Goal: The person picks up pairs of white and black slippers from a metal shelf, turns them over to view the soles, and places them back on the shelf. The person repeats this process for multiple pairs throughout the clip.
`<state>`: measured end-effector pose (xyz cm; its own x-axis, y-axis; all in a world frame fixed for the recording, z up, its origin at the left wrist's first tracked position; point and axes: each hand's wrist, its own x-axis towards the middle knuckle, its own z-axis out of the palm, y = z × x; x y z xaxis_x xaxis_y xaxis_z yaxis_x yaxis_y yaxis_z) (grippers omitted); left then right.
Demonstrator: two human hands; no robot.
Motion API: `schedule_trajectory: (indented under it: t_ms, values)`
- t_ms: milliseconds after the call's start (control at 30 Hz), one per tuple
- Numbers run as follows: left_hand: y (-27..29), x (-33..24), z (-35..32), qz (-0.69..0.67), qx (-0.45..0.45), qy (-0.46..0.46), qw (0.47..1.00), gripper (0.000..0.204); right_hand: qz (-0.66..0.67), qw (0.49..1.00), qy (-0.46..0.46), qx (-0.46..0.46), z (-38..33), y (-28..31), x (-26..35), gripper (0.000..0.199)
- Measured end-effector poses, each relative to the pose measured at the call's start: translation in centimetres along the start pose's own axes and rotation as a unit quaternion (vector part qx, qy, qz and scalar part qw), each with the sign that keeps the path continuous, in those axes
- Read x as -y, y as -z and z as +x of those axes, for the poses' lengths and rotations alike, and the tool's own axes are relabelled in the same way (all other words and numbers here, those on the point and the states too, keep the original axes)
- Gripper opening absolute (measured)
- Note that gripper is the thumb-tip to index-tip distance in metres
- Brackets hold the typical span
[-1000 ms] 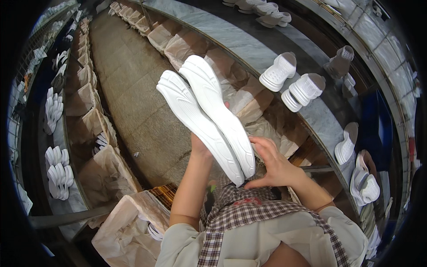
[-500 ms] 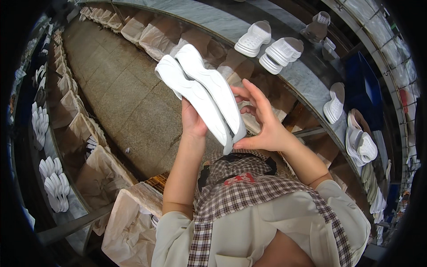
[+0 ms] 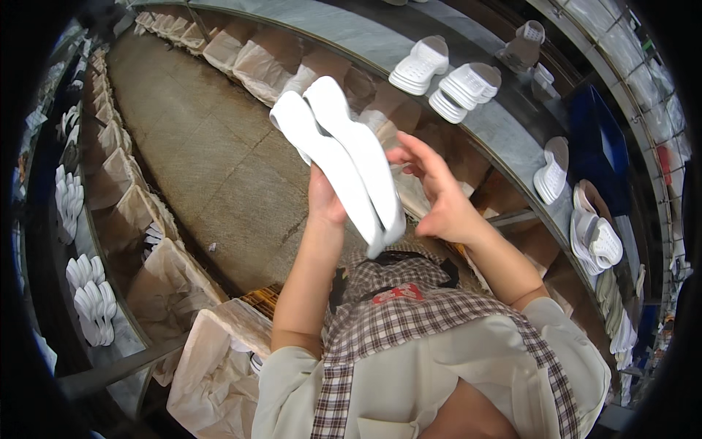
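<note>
A pair of white moulded shoes (image 3: 344, 157) is held up in front of me, side by side, slanting from upper left to lower right. My left hand (image 3: 326, 196) grips the pair from beneath on its left side; most of its fingers are hidden behind the shoes. To the right of the pair, my right hand (image 3: 441, 196) is open, fingers spread and slightly curled. A gap shows between its thumb and the lower ends of the shoes. Whether its fingertips touch the upper side of the pair, I cannot tell.
White perforated shoes (image 3: 420, 66) stand along the curved grey bench (image 3: 504, 150) at the right. More white pieces (image 3: 93, 311) lie bundled on the left bench. Cloth-lined bins (image 3: 212, 380) line both sides of the aisle floor (image 3: 212, 146). A blue box (image 3: 596, 139) sits far right.
The shoes have shifted slightly right and tilted in my left hand. My right thumb has come away from their lower ends, and that hand has moved a little to the right.
</note>
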<state>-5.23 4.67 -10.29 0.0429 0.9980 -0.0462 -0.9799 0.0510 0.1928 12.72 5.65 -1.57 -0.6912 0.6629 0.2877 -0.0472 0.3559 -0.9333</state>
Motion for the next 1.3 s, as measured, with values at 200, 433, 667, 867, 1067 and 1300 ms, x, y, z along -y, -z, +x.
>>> schedule_trajectory:
  t_ms: [200, 433, 667, 867, 1067, 1300]
  values:
    - [1.1, -0.5, 0.5, 0.12, 0.084, -0.034, 0.989, 0.049, 0.091, 0.983, -0.158, -0.029, 1.8, 0.9, -0.5, 0.077]
    - [0.4, 0.0, -0.4, 0.291, 0.063, -0.134, 0.945, 0.049, -0.103, 0.986, -0.122, 0.047, 0.7, 1.0, -0.5, 0.085]
    - [0.2, -0.3, -0.7, 0.334, 0.06, -0.111, 0.934, 0.052, -0.119, 0.987, -0.102, 0.022, -0.8, 0.9, -1.5, 0.079]
    - [0.3, -0.1, -0.6, 0.356, 0.043, -0.1, 0.928, 0.046, -0.139, 0.985, -0.099, 0.023, -1.5, 1.2, -1.1, 0.08]
    - [0.1, -0.1, -0.4, 0.366, 0.052, -0.09, 0.925, 0.04, -0.156, 0.983, -0.098, 0.02, -2.0, 1.2, -1.1, 0.086]
    - [0.6, -0.3, -0.8, 0.412, 0.052, -0.105, 0.904, 0.051, -0.156, 0.983, -0.096, 0.017, -2.2, 1.0, -1.4, 0.081]
